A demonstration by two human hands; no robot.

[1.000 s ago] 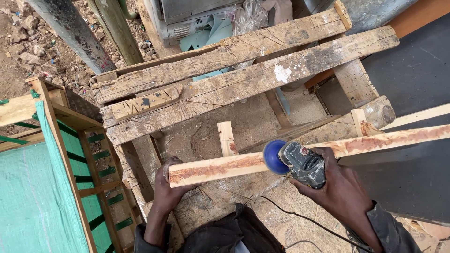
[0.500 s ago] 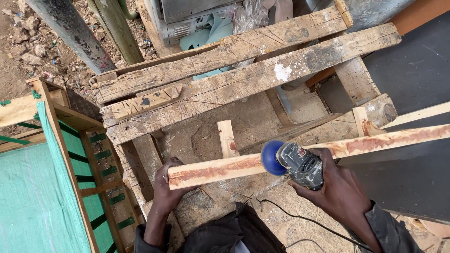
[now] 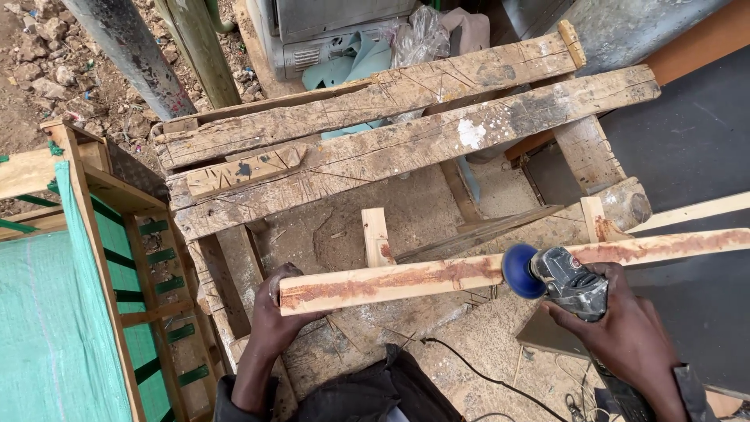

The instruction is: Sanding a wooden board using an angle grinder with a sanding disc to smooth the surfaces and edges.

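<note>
Over a scarred plank bench (image 3: 406, 141) outdoors — left hand (image 3: 275, 316) grips batten (image 3: 437, 277), right hand (image 3: 625, 332) grips grinder (image 3: 558, 281).

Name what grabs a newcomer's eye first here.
The blue sanding disc of a grey angle grinder, gripped in the right hand at lower right, pressed against a long reddish-streaked wooden batten. The left hand clamps the batten's near end. Behind, a scarred plank workbench; at left, a green-meshed wooden frame.
</note>
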